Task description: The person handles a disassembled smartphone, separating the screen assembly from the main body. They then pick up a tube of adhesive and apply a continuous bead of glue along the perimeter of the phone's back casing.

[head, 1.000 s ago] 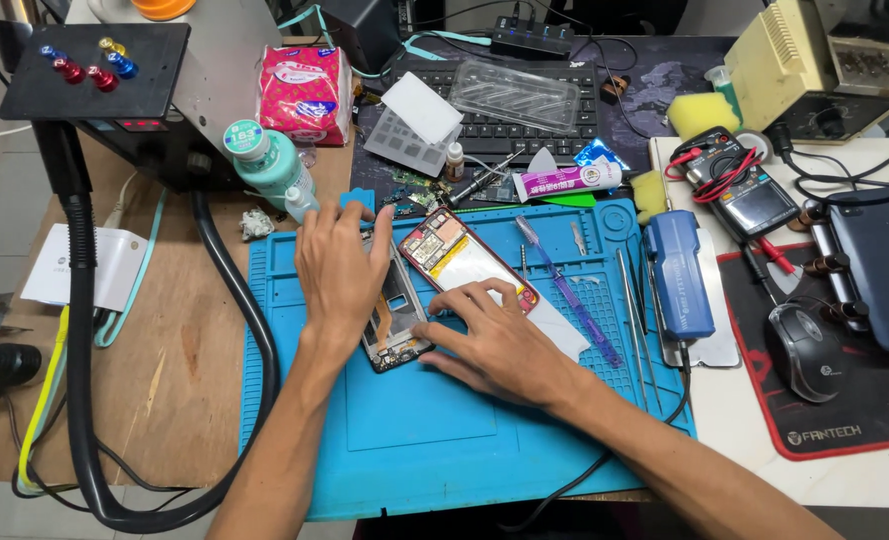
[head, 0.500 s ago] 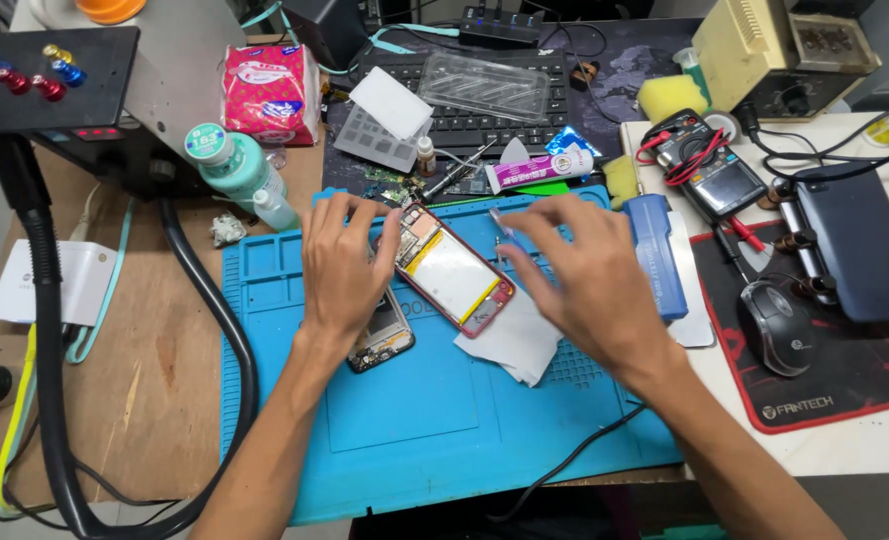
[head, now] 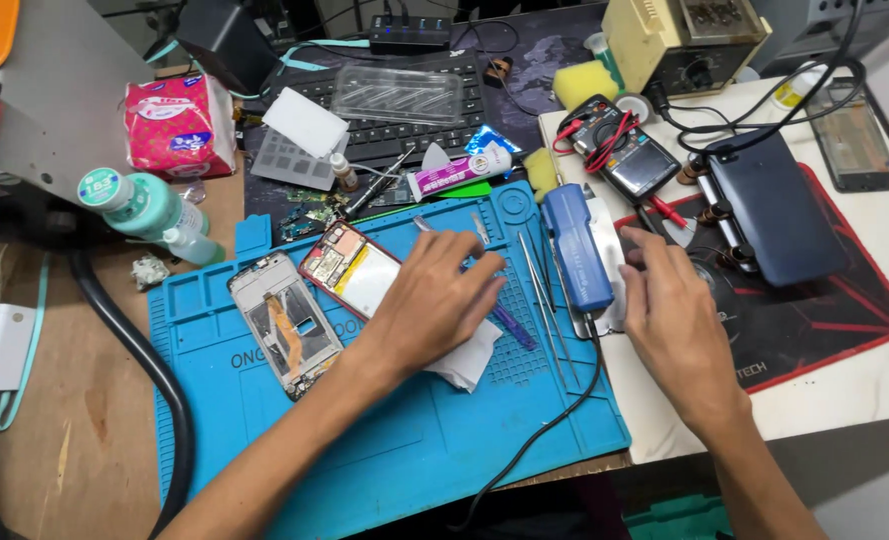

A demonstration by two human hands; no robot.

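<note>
Phone repair, mid-reach: left hand [head: 435, 300] flat on tissue [head: 475, 362], right hand [head: 670, 310] open, empty, beside blue tool [head: 575, 245]; next needs grasping it

Bright, even light; soft shadows fall just beside the blue mat [head: 385, 440]; sharp focus, slight bending at edges.

Phone repair workbench, blue silicone mat [head: 385, 440], multimeter [head: 633, 160], opened phone frame [head: 287, 325], tweezers [head: 540, 290]
</note>
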